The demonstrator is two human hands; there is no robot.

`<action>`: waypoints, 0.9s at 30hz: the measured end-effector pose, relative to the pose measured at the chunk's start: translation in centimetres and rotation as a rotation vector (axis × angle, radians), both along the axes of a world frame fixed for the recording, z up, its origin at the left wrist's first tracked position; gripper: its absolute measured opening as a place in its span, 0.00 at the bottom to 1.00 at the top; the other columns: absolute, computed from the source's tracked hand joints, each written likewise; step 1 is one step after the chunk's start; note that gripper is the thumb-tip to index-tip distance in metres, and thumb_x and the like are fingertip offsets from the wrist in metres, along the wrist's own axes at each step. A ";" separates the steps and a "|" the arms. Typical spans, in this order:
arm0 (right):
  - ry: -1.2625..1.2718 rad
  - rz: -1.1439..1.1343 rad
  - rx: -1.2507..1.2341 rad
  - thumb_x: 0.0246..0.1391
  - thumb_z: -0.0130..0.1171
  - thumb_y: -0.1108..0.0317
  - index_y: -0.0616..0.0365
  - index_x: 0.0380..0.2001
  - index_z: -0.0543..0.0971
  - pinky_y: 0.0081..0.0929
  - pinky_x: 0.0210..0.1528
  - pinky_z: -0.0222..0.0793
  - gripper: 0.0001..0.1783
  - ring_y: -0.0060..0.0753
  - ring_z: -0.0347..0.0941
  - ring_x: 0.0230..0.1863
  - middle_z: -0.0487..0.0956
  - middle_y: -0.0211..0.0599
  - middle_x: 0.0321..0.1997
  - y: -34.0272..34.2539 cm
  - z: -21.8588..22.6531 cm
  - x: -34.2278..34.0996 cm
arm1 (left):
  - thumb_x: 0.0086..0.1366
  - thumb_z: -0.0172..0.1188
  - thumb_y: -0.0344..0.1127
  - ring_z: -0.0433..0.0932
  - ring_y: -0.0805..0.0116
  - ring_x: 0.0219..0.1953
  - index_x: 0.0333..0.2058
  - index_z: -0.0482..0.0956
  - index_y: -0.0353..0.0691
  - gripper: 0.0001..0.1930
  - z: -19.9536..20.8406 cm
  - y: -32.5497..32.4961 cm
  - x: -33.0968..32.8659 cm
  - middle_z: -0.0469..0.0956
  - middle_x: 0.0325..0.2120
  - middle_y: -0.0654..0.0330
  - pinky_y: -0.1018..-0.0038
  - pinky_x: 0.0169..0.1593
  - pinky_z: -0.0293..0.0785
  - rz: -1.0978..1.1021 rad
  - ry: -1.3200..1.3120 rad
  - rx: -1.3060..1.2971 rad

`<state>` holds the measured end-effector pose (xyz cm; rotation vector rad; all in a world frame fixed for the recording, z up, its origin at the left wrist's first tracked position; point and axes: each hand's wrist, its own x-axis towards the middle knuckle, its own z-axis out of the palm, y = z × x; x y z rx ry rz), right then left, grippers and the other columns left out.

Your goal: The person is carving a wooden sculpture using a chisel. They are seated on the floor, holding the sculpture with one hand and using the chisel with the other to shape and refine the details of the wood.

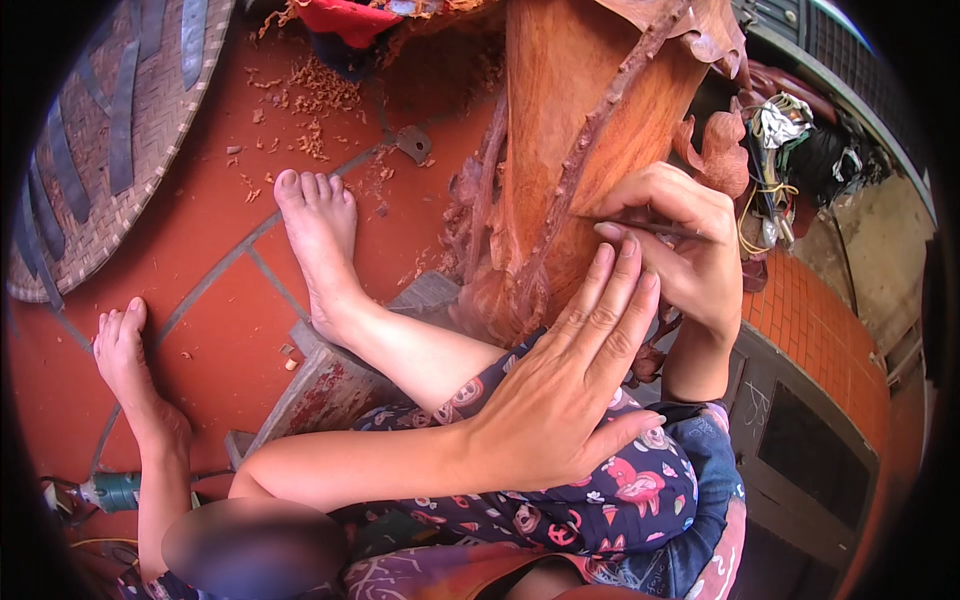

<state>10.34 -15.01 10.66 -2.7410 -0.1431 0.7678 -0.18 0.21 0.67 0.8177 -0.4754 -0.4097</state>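
Note:
A tall reddish-brown wood carving [555, 120], with a knobbly carved branch [600, 120] running down its face, stands in front of me. My right hand [685, 235] is closed at the carving's right side, thumb and fingers pinching a thin dark strip-like tool [655, 228]. Most of that tool is hidden in the grip, so its exact kind does not show. My left hand [565, 385] lies stretched out with its fingers straight and the thumb apart. Its fingertips reach up to the right thumb, beside the wood; whether they touch cannot be told.
A round woven tray [160, 165] with several flat dark metal strips [122, 120] lies at far left. Wood shavings [315, 95] and a small metal plate [413, 145] are on the red tiles. A worn wooden block [320, 385] is under my leg. Tangled cables [780, 130] hang at right.

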 end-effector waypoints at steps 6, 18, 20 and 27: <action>-0.018 0.264 -0.151 0.40 0.72 0.71 0.62 0.24 0.84 0.31 0.32 0.69 0.07 0.38 0.75 0.27 0.83 0.38 0.26 -0.3 -1.3 -0.9 | 0.64 0.64 0.43 0.34 0.29 0.74 0.72 0.34 0.26 0.53 0.7 -0.1 1.6 0.33 0.72 0.29 0.50 0.74 0.40 -0.025 0.060 0.005; -0.064 0.051 -0.197 0.44 0.71 0.76 0.64 0.30 0.86 0.23 0.31 0.72 0.07 0.27 0.79 0.28 0.83 0.32 0.26 0.2 -1.4 -0.7 | 0.62 0.63 0.38 0.40 0.27 0.73 0.71 0.38 0.23 0.50 0.6 -0.9 2.6 0.36 0.71 0.26 0.52 0.73 0.48 0.019 0.111 0.042; -0.214 -0.017 -0.108 0.47 0.67 0.79 0.69 0.33 0.85 0.21 0.31 0.73 0.07 0.28 0.81 0.30 0.85 0.38 0.29 0.1 -1.4 -0.8 | 0.63 0.62 0.39 0.41 0.26 0.72 0.71 0.37 0.22 0.51 0.5 -1.1 2.7 0.35 0.71 0.26 0.51 0.73 0.49 0.071 0.048 0.037; -0.129 0.194 -0.141 0.44 0.69 0.74 0.62 0.28 0.85 0.29 0.26 0.71 0.06 0.32 0.78 0.23 0.83 0.39 0.25 0.4 -1.8 -0.7 | 0.63 0.62 0.43 0.40 0.26 0.73 0.70 0.35 0.20 0.52 0.4 -1.1 2.4 0.33 0.70 0.25 0.52 0.73 0.48 0.045 0.074 0.060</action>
